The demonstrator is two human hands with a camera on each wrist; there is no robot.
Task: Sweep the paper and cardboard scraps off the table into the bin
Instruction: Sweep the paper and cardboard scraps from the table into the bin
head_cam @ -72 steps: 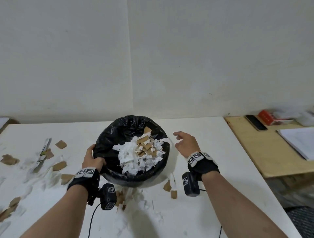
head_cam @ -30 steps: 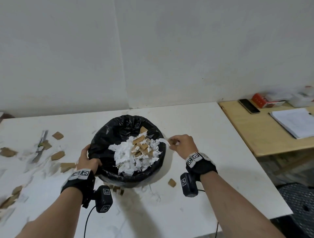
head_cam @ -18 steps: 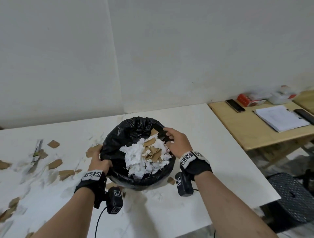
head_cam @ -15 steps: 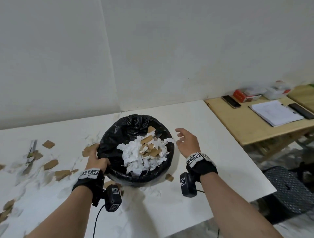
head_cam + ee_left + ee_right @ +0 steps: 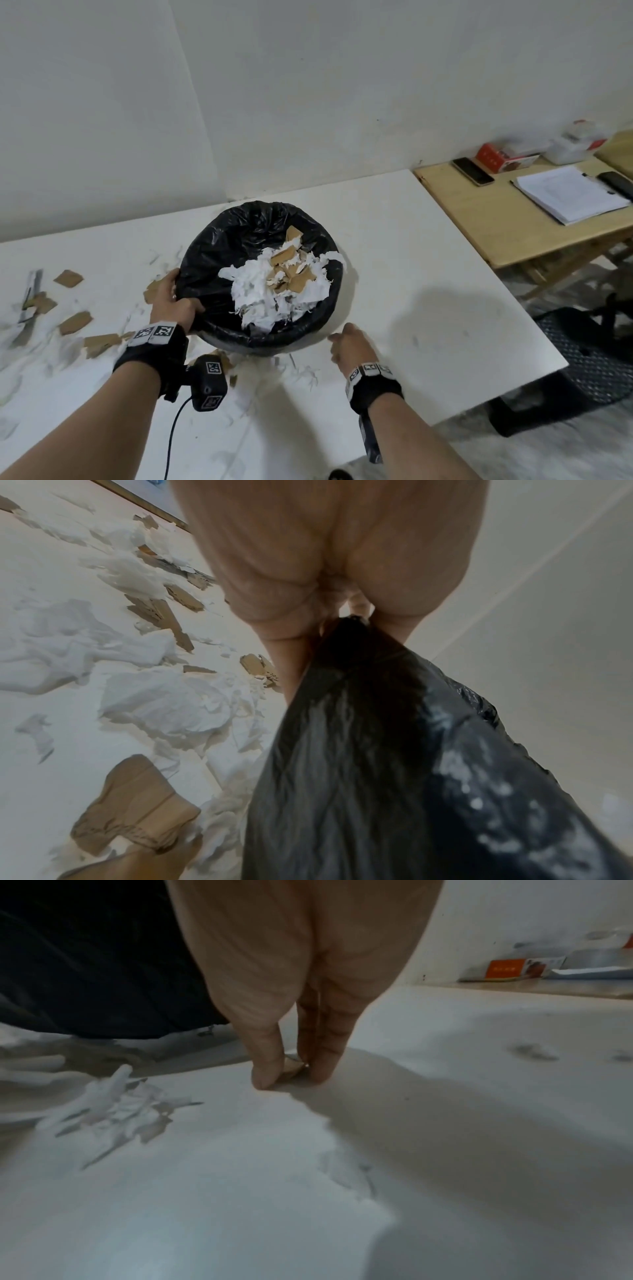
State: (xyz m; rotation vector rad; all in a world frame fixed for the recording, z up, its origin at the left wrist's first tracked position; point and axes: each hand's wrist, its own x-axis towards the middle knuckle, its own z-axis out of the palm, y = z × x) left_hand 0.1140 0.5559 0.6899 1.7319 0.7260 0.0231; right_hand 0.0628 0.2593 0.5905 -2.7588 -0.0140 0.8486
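Gripping black-lined bin [image 5: 260, 246] rim: left hand [image 5: 171, 301] | right hand [image 5: 352, 346] pinching cardboard scrap [image 5: 291, 1066]

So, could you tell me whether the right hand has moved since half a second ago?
Yes. The right hand dropped from beside the bin rim to the table at its near side.

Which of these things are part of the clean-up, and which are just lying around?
Part of the job:
- bin with black liner, gripped by the left hand
- cardboard scraps and paper shreds on the white table
- right hand, pinching a small scrap

Just lying about, on the wooden side table:
- phone
- red box
- stack of papers
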